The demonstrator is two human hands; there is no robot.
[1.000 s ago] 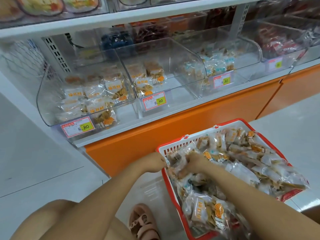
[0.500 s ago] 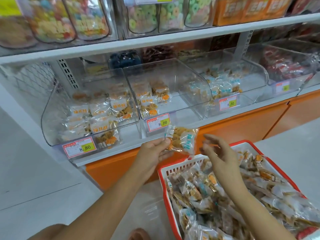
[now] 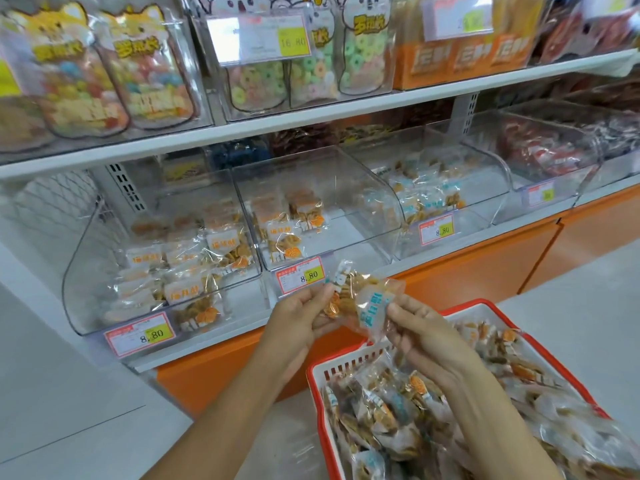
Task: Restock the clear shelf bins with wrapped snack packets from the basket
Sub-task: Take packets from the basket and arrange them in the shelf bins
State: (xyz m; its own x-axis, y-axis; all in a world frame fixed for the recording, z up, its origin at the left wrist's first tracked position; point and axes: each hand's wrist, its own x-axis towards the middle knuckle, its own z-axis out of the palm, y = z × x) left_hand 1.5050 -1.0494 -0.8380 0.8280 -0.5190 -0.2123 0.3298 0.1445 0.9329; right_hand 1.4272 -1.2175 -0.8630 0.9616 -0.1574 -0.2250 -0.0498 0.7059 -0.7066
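**Packets lifted clear of the basket and sorted by label**

Whereas a second ago both hands were down among the wrappers in the basket [image 3: 349, 367], I now see them raised in front of the lower shelf [image 3: 214, 344], each with a packet. The left hand [image 3: 301, 317] pinches an orange-marked packet [image 3: 341, 292] by its lower edge between thumb and fingers. The right hand [image 3: 420, 336] has closed its grip on a blue-labelled packet [image 3: 372, 311], which half a second ago it did not hold; its fingers were then spread and empty. The two packets touch and partly overlap, just above the basket's far rim and just below the price tag [image 3: 300, 275] of the middle bin [image 3: 322, 209].

The view has also tilted upward, so the upper shelf [image 3: 311, 116] with its bagged ring sweets [image 3: 256, 81] is now in frame.

I judge that the step in hand is sorting: the left bin [image 3: 162, 258] and the middle bin hold orange-labelled packets, while the bin to the right [image 3: 436, 192] holds blue-labelled ones. The blue packet would therefore belong well to the right of where it now hangs, and the orange one close ahead. The basket remains heaped, so the restocking is at an early stage. The crinkled film looks slippery, and a pinch at one edge may let a packet swing.
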